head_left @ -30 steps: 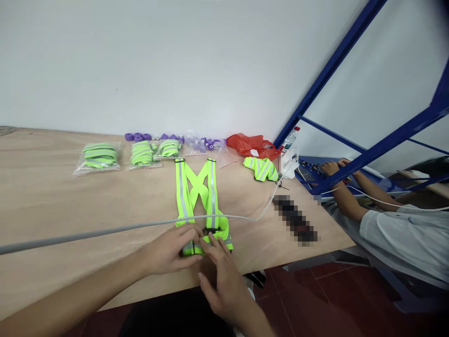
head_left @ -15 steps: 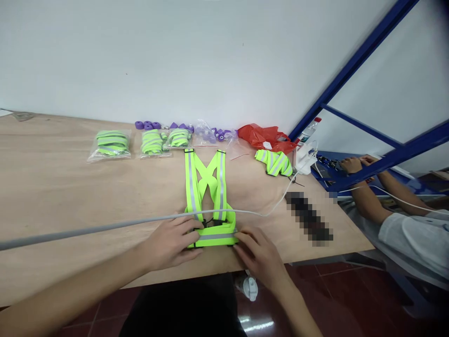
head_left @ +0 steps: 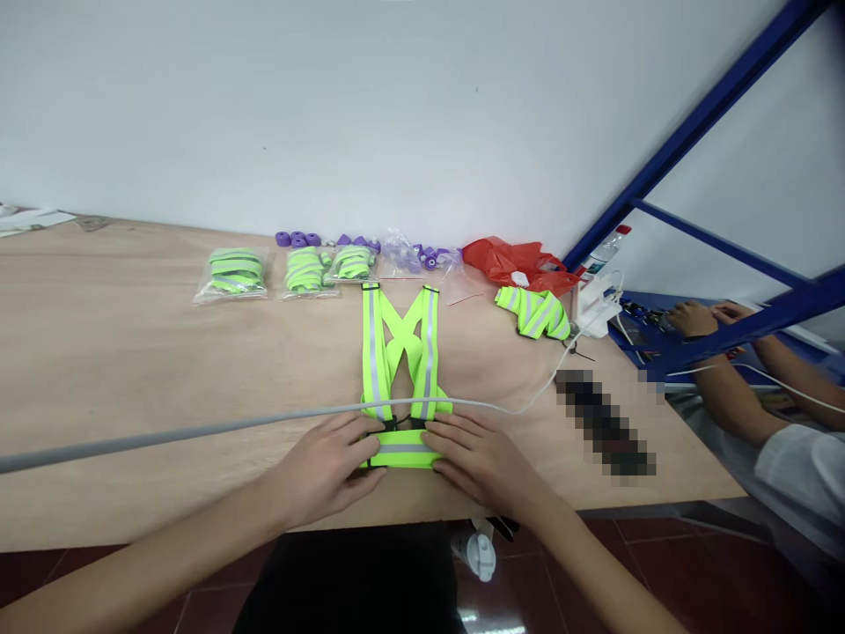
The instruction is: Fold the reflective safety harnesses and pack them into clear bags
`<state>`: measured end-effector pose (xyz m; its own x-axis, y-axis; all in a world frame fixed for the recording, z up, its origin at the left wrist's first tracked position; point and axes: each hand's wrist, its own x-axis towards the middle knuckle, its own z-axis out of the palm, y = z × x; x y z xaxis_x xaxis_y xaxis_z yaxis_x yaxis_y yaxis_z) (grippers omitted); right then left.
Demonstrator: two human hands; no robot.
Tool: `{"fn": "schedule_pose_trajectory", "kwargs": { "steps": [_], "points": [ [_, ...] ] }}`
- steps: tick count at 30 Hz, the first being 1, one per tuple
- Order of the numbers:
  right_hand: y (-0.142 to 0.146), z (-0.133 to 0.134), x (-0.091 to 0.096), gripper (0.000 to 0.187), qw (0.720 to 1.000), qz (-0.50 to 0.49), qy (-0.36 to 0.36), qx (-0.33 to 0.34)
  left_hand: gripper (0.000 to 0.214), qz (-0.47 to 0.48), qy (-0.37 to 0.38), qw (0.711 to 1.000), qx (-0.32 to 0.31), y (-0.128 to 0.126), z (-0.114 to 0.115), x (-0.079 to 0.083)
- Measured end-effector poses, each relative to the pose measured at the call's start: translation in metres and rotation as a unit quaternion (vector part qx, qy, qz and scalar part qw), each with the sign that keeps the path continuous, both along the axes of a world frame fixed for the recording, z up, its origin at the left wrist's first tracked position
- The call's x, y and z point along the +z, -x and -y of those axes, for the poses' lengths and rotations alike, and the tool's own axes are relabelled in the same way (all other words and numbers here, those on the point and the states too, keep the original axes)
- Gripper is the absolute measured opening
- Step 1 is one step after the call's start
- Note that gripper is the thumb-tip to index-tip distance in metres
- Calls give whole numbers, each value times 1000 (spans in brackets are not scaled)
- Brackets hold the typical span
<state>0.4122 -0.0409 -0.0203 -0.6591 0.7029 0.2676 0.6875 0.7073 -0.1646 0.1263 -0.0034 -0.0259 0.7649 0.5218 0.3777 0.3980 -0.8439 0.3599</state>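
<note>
A neon-green reflective strap vest (head_left: pixel 400 352) lies flat on the wooden table (head_left: pixel 132 352), its crossed straps pointing away from me. Its folded waist band sits at the near edge between my hands. My left hand (head_left: pixel 326 467) presses the band's left end with fingers stretched flat. On the band's right end rests my right hand (head_left: pixel 485 458), fingers also flat and apart. A grey cable (head_left: pixel 198 431) runs across the table just beyond my fingertips, over the vest.
Three bagged green vests (head_left: pixel 234 273) and purple pieces (head_left: pixel 297 239) line the back wall. A red bag (head_left: pixel 515 261), a loose vest (head_left: pixel 536 313) and a white charger (head_left: pixel 598 304) lie right. Another person's hands (head_left: pixel 700 317) work by a blue frame (head_left: pixel 693 132).
My right hand came up from below the table edge onto the band's right end. The band now lies flatter and narrower. The view shifted left.
</note>
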Motion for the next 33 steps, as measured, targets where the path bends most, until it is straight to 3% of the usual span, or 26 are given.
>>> {"fn": "schedule_pose_trajectory", "kwargs": {
  "steps": [4,9,14,20,33],
  "points": [
    [-3,3,-7,27,999,-6,-48,12,9,-29,-49,997,46,3,8,0],
    [-1,18,-11,24,993,-46,-101,-43,8,-16,-40,997,68,4,15,-5],
    [1,26,-15,29,994,-74,-48,-63,8,23,13,997,76,6,21,-9],
    [0,21,-10,28,997,-55,-25,-38,6,45,18,995,87,3,23,-5],
    [7,10,-3,26,999,-28,-28,17,6,46,-64,992,102,5,22,3]
  ]
}}
